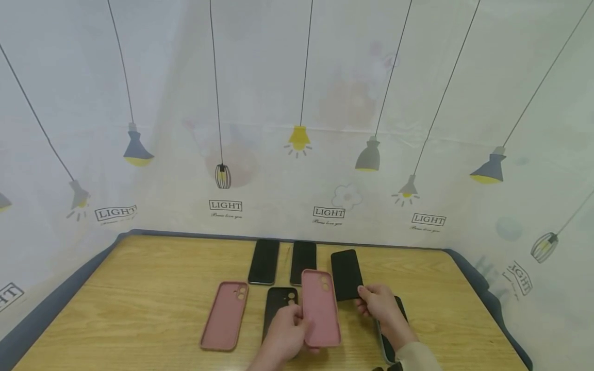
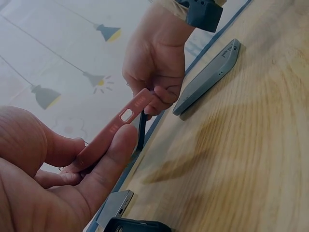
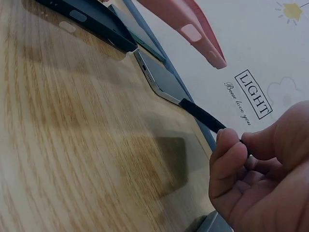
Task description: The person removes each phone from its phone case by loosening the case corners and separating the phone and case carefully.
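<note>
Pink, round-cornered, the phone case [image 1: 320,314] our left hand [image 1: 286,332] grips stretches lengthwise away, camera cutouts [image 1: 325,282] farthest; our right hand [image 1: 381,306] pinches a flat black phone [image 1: 346,275].

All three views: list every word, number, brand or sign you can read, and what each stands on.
"LIGHT": boxed, repeated on the white backdrop.
"love you": script below it, same backdrop; the preceding word is unclear.
Marks on the rightmost phone: too small to read.
</note>
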Demonstrator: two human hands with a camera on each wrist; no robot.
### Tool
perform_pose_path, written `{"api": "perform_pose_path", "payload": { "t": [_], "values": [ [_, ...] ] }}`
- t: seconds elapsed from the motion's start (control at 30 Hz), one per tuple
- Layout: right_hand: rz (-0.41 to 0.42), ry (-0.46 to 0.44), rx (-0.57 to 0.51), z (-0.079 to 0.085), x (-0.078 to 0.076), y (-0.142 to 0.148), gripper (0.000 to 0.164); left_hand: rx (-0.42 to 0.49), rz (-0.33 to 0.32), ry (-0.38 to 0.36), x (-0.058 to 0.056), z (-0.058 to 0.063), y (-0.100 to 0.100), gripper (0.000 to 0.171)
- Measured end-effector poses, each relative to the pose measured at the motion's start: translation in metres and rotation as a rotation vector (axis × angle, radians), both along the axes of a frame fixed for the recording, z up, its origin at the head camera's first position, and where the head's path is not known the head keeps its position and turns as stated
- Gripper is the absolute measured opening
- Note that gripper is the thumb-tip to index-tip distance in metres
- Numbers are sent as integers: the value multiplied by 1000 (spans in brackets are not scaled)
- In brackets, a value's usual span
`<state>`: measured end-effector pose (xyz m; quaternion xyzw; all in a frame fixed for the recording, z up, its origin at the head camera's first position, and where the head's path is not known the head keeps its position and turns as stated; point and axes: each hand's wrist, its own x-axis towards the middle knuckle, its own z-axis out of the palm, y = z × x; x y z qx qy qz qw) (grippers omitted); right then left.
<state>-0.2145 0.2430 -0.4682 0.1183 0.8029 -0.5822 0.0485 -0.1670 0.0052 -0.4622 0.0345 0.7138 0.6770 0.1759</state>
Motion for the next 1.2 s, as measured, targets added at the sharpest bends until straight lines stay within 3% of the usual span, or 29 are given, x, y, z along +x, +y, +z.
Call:
{"api": "perform_pose_path", "payload": {
  "t": [0.33, 0.53, 0.7, 0.77, 1.0, 1.2],
  "values": [
    [28, -51, 21, -3, -8, -3, 28, -9, -12, 13, 2, 1, 2, 15],
    [49, -74, 78, -1, -15, -5, 14, -43, 5, 37, 4, 2, 4, 12],
    [48, -41, 211, -6, -19, -7, 15, -42, 7, 25, 5, 3, 3, 11],
    [55, -34, 297, -8, -21, -8, 24, -30, 9, 23, 5, 3, 2, 10],
    [119, -43, 615, -7, -30, -16, 31, -52, 9, 12, 5, 3, 2, 10],
    [142, -73, 691, -8, -35, -18, 32, -53, -1, 18, 5, 2, 1, 11]
  ]
}}
